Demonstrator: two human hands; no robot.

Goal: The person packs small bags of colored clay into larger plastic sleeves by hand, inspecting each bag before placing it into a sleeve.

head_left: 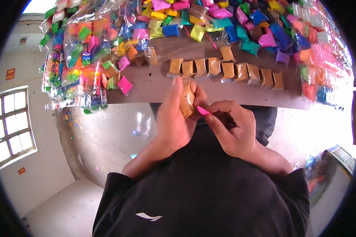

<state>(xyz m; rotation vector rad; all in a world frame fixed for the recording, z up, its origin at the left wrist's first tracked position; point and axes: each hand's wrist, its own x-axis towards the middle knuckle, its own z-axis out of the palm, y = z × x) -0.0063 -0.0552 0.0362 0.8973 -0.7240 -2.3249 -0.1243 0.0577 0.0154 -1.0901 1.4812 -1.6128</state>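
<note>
My left hand (172, 118) is closed around a shiny tan packet (186, 102), which looks like soft modelling clay in clear wrap. Close by on the right, my right hand (235, 126) has thumb and forefinger pinched together. A small pink pointed piece (203, 111) sticks out from the thumb tip towards the packet; what it is I cannot make out. Just beyond the hands, several similar tan packets (228, 70) lie in a rough row on the brown table (146, 89), with one tan packet (227, 53) behind the row.
Heaps of colourful small packets (249, 46) cover the back of the table. Clear bags of mixed packets (87, 59) hang over its left edge, and more bags (318, 71) lie at the right. One pink packet (125, 85) sits near the front left. A barred window (12, 126) is at left.
</note>
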